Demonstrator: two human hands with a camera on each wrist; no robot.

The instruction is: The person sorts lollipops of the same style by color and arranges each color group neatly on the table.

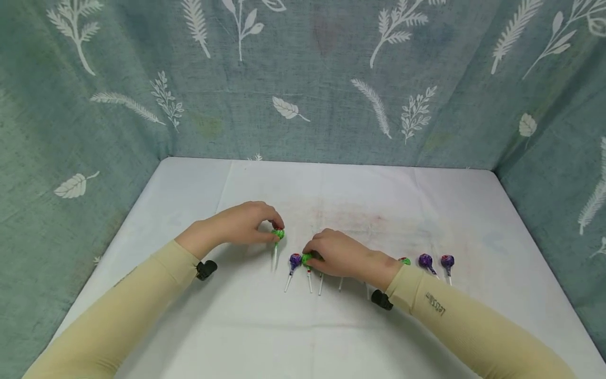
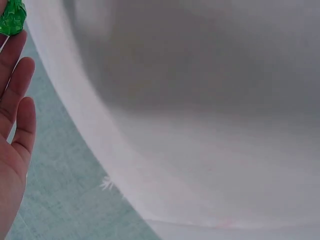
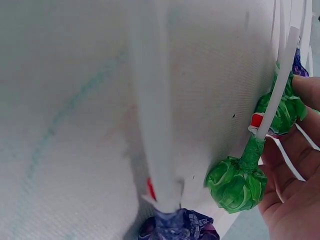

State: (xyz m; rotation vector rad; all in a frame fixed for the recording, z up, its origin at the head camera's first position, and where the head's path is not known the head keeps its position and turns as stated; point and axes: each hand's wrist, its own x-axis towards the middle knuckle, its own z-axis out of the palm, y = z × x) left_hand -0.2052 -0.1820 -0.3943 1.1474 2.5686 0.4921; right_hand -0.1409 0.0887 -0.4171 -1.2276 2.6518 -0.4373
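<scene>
My left hand (image 1: 246,223) pinches a green-wrapped lollipop (image 1: 278,233) by its head between thumb and fingers, the pale stick pointing down toward the near side. In the left wrist view only part of this green lollipop's wrapper (image 2: 12,19) shows at the top left corner. My right hand (image 1: 338,252) holds another green lollipop (image 3: 282,112) by the head, its stick pointing toward me. A purple lollipop (image 1: 295,260) lies just left of it. Beneath the right hand, more sticks (image 1: 321,284) stick out; in the right wrist view a further green lollipop (image 3: 237,185) is close to the palm.
Right of the right wrist lie two purple lollipops (image 1: 425,261) and a green one (image 1: 404,260) partly covered by the sleeve. Everything rests on a white-covered table (image 1: 227,337), with a leaf-patterned curtain (image 1: 303,79) behind and at both sides.
</scene>
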